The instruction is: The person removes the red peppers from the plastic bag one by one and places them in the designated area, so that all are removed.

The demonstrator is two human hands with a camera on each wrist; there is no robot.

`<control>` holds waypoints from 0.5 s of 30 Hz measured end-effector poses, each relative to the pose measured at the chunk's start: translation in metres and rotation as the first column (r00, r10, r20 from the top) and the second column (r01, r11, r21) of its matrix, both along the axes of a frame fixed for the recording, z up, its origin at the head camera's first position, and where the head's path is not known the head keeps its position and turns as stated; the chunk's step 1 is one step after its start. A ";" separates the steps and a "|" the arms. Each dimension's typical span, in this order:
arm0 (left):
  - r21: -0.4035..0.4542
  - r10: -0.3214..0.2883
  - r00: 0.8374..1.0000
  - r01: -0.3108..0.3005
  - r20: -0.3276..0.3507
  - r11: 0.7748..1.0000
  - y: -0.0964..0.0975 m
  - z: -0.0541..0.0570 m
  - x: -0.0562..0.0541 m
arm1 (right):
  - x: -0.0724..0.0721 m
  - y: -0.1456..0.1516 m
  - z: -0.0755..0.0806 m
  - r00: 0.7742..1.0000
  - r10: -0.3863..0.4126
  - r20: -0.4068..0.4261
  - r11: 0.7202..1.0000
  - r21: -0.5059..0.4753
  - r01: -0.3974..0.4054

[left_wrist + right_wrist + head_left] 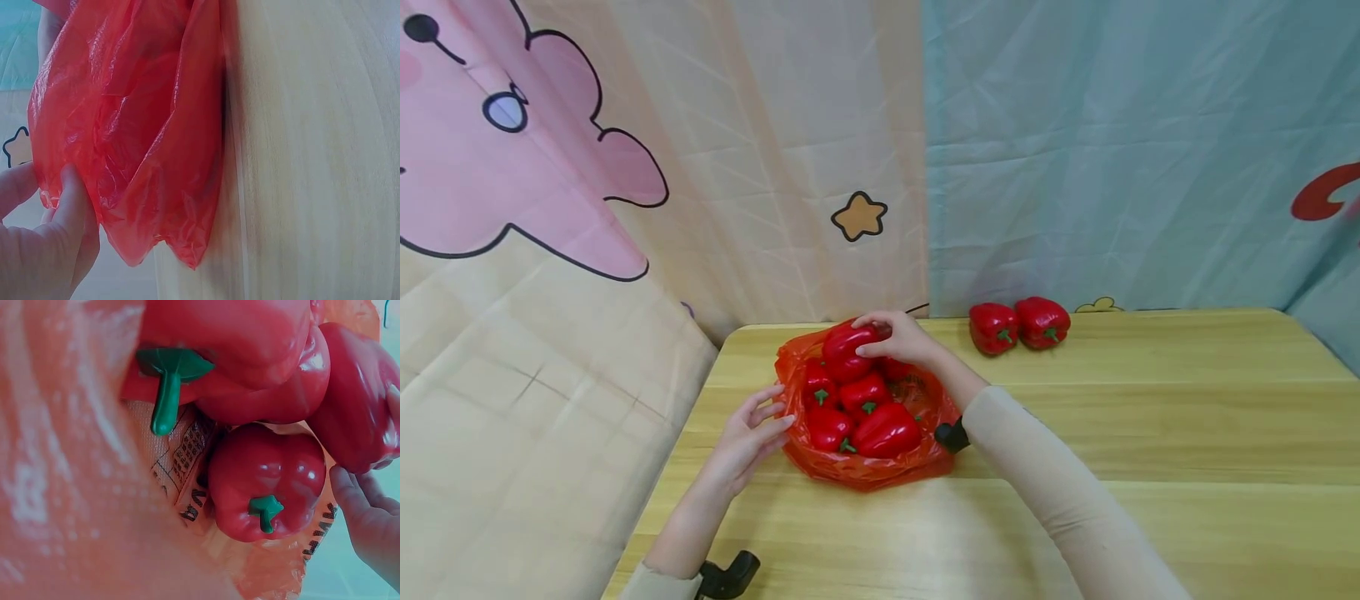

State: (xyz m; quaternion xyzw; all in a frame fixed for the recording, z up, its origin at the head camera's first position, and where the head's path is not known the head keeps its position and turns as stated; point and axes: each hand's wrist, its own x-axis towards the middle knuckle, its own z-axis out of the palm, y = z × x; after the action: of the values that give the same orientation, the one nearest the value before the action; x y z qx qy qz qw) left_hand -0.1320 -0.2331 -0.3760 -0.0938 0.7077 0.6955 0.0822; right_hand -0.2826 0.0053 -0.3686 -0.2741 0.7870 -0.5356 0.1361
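A red plastic bag (880,475) lies wide-mouthed on the table with several red bell peppers inside, among them one (887,431) at the front. My right hand (898,337) grips a red bell pepper (846,354) over the back left of the bag. In the right wrist view this held pepper (356,394) is beside the others, with fingers (353,494) against it. Loosely spread, my left hand (752,433) is at the bag's left rim. The left wrist view has its thumb (72,194) touching the bag (144,131).
Two more red bell peppers, a left one (994,328) and a right one (1042,322), sit at the table's back edge. A patterned curtain (1075,167) hangs behind the wooden table (1150,433). Pale cloth (535,417) covers the left side.
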 end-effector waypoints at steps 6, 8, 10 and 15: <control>-0.003 -0.014 1.000 0.014 -0.003 1.000 0.000 0.000 0.001 | 0.001 0.000 0.000 1.000 -0.025 0.000 1.000 0.011 0.025; -0.004 -0.014 1.000 0.014 -0.004 1.000 0.000 0.000 0.001 | 0.001 0.000 0.000 0.999 -0.033 0.006 0.999 0.011 0.033; -0.003 -0.011 1.000 0.011 -0.004 1.000 0.000 0.000 0.000 | 0.002 0.000 0.000 0.999 -0.038 0.006 0.999 0.012 0.038; 0.001 -0.001 1.000 0.001 -0.007 1.000 0.000 -0.001 -0.001 | 0.003 0.000 0.002 0.999 -0.039 0.008 0.999 0.013 0.038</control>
State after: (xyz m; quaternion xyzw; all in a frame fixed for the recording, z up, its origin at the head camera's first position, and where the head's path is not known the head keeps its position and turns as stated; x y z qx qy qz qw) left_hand -0.1326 -0.2329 -0.3768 -0.0909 0.7076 0.6962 0.0802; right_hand -0.2798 0.0053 -0.3670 -0.2558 0.7950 -0.5342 0.1309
